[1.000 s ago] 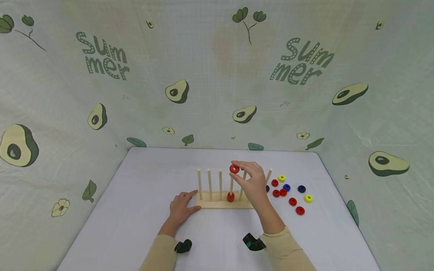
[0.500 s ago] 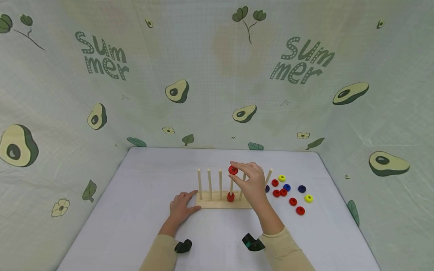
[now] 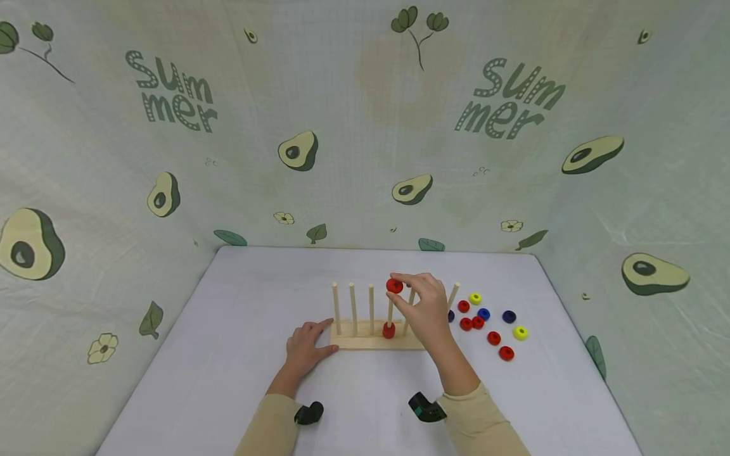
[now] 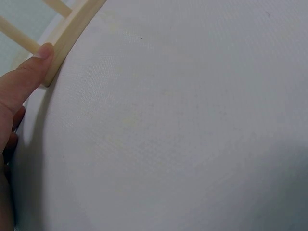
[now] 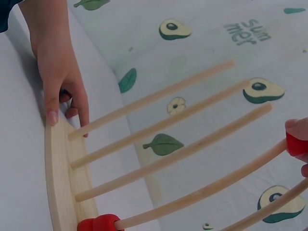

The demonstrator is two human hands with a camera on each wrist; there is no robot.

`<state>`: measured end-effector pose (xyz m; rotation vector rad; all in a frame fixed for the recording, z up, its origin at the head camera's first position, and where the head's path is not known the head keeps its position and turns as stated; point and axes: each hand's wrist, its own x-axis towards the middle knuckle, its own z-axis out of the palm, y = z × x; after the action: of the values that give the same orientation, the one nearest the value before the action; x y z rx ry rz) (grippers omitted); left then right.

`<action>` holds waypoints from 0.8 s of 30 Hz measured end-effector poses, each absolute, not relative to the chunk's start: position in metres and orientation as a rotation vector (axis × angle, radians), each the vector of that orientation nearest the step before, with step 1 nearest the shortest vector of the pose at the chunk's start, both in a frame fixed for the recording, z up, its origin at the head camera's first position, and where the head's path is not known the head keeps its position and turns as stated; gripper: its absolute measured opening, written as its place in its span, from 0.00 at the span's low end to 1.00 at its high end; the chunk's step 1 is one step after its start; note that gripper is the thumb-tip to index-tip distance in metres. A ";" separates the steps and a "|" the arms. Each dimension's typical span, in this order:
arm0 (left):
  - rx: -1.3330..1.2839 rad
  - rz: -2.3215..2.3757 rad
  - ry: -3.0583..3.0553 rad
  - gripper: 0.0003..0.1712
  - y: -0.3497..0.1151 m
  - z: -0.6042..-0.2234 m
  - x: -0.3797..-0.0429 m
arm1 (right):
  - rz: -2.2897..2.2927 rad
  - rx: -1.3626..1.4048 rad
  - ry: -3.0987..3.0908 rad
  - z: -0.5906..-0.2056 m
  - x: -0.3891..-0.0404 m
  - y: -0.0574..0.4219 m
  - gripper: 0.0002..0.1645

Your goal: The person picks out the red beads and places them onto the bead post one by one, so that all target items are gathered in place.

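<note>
My right hand point(image 3: 428, 311) pinches a red ring point(image 3: 394, 286) between thumb and fingertips. The ring is at the top of the fourth peg from the left; in the right wrist view this held ring point(image 5: 296, 146) overlaps the peg's tip. Red rings point(image 5: 98, 224) are stacked at the foot of that same peg. The wooden peg rack point(image 3: 359, 342) stands upright on the table, its right part hidden behind my right hand. My left hand point(image 3: 306, 348) holds the rack's left end, thumb at the front edge and index finger at the back corner.
Loose rings lie right of the rack: several red ones, such as a red ring point(image 3: 505, 353), plus a yellow ring point(image 3: 520, 333), a blue ring point(image 3: 483, 314) and a dark blue ring point(image 3: 509, 316). Patterned cloth walls point(image 3: 342, 209) enclose the table point(image 3: 245, 297) at the back and sides.
The held red ring has tipped, its hole no longer facing the head camera. My right hand has barely shifted, and my left hand stays on the rack.
</note>
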<state>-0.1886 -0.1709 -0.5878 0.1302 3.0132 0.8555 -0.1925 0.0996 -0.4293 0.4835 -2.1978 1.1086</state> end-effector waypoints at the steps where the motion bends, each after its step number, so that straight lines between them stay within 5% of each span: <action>1: 0.131 0.858 3.013 0.39 -0.171 -0.587 -0.188 | 1.111 0.479 -2.202 -0.429 -0.192 0.100 0.21; 24: 0.147 0.821 3.015 0.39 -0.172 -0.589 -0.191 | 1.114 0.415 -2.232 -0.425 -0.194 0.097 0.19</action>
<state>-0.1912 -0.1717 -0.5888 0.1470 3.0146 0.8209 -0.1938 0.0970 -0.4255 0.4149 -2.2321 1.1143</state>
